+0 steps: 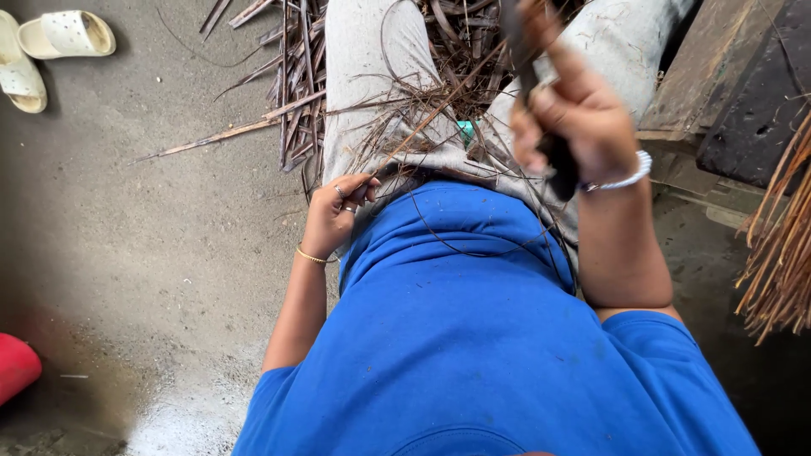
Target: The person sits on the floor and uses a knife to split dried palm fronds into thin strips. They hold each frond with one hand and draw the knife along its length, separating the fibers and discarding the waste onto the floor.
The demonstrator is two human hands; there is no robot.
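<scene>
Below the blue shirt [473, 338], the left hand [334, 215] pinches one end of a thin leaf rib [431, 114] slanting up-right toward the right hand [579, 118], whose fingers clench a dark knife [553, 156] over the lap.

Grey concrete floor [169, 253] bears dry leaf strips [287, 76], pale sandals [51, 42] and a red object [13, 365]

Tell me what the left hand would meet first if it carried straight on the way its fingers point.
The left hand pinches a thin leaf rib, fingers aimed toward the lap. Going on, it would probably first meet the grey trousers and the dry strips lying over them; depth is unclear.
</scene>
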